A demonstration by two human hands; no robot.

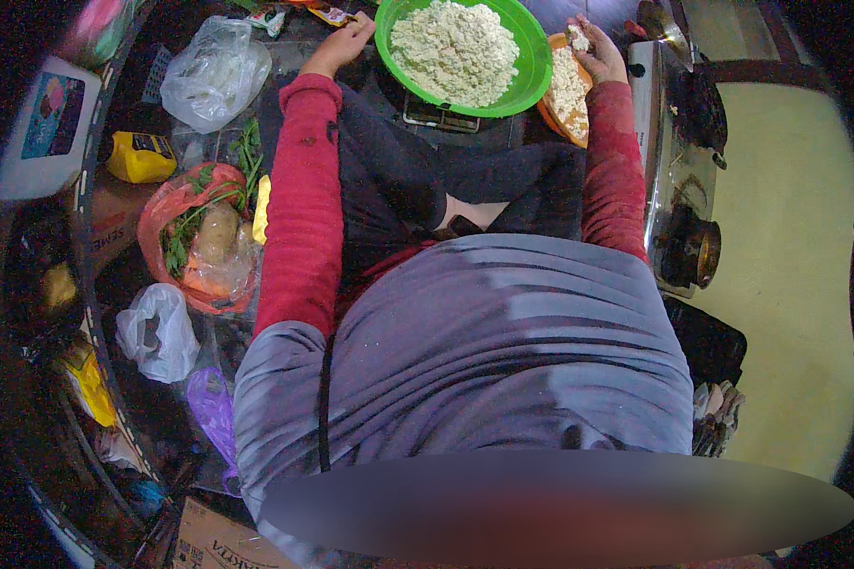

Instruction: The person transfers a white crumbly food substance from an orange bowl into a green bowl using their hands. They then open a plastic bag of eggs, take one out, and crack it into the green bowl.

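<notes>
A green plastic basin heaped with white crumbly food stands before me, over a dark object with a metal frame. At its left rim is my left hand, fingers bent, next to a small printed sachet. Whether those fingers grip the rim or the sachet cannot be made out. My right hand pinches a clump of the white crumbly food above an orange bowl. More of the same crumbs lie in that bowl, partly hidden by my right forearm.
Along my left lie a clear plastic bag, a yellow packet, a red bag of greens and potatoes, a white bag and a purple bag. A gas stove borders my right arm. A cardboard box sits behind.
</notes>
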